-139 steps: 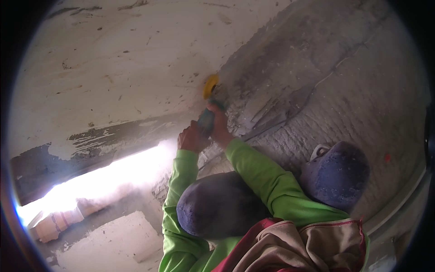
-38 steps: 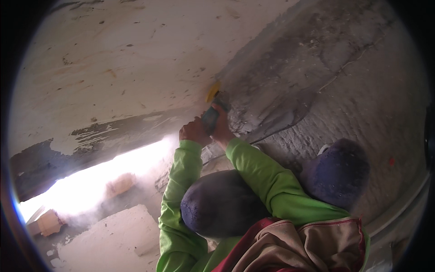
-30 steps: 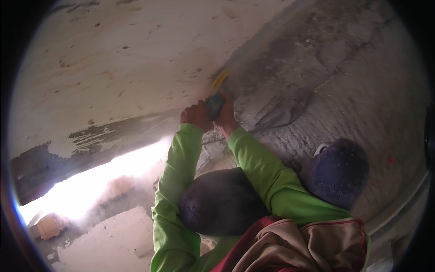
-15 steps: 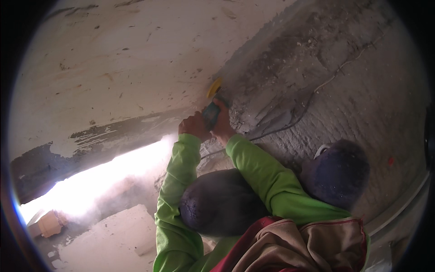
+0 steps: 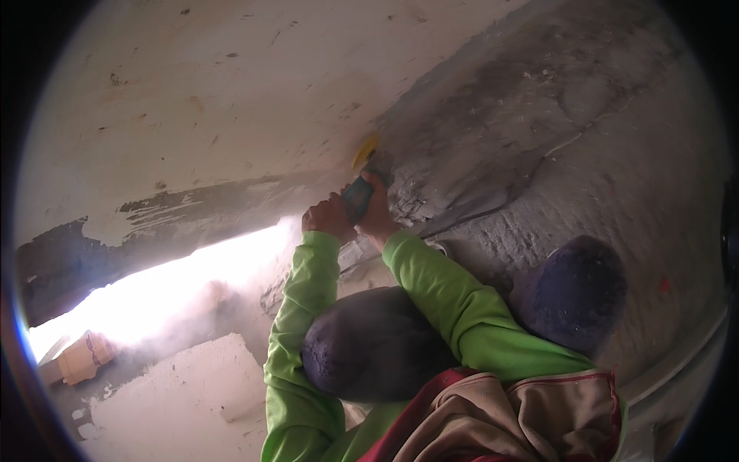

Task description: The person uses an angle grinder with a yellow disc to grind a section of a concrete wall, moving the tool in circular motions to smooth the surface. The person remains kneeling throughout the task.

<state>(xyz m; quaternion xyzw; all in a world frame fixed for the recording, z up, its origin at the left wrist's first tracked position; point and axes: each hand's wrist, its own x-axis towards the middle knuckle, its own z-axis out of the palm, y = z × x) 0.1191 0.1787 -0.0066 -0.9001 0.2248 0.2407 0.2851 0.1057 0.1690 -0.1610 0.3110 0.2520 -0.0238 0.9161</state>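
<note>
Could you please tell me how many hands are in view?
2: the left hand at the left of the teal power tool, the right hand at its right. No others show.

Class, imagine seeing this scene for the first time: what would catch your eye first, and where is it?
The glaring white opening at the left jumps out first. Next come the lime-green sleeves, leading up to the left hand and right hand, which grip a teal tool near the centre. Its yellow disc stands out where the pale surface meets the grey one.
</note>
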